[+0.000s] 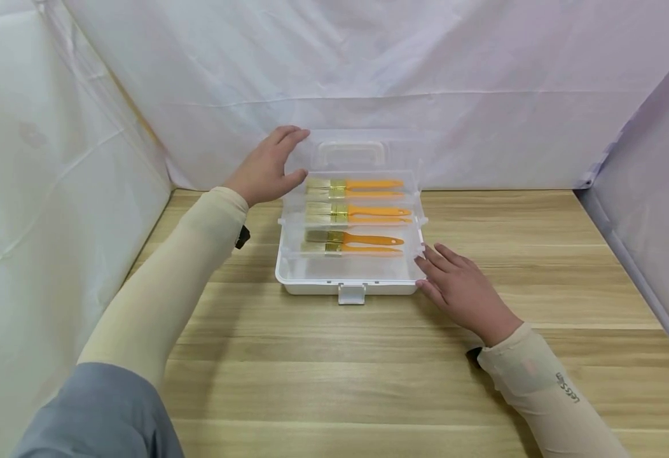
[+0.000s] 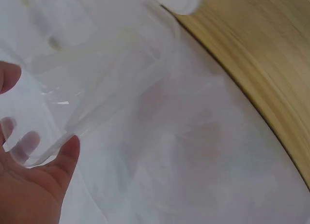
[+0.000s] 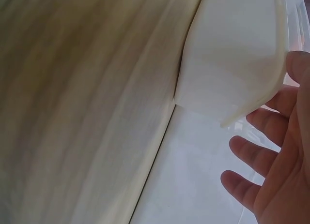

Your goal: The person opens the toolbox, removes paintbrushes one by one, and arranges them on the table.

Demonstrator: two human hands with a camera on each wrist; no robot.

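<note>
A white storage box (image 1: 311,288) with a raised clear lid (image 1: 406,149) stands on the table. Several paintbrushes (image 1: 374,239) with orange handles lie in the clear stepped trays (image 1: 414,236) inside it, bristles to the left. My left hand (image 1: 268,168) is at the lid's left edge; in the left wrist view its thumb and fingers (image 2: 68,154) hold a clear corner between them. At the box's front right corner is my right hand (image 1: 466,289), its fingers extended against the rim. The right wrist view shows fingertips (image 3: 264,120) right at that rim.
A white latch (image 1: 351,294) hangs at the front of the box, and a handle (image 1: 351,152) sits on the lid. The wooden table (image 1: 323,369) extends around the box. White cloth (image 1: 369,51) hangs behind it and on both sides.
</note>
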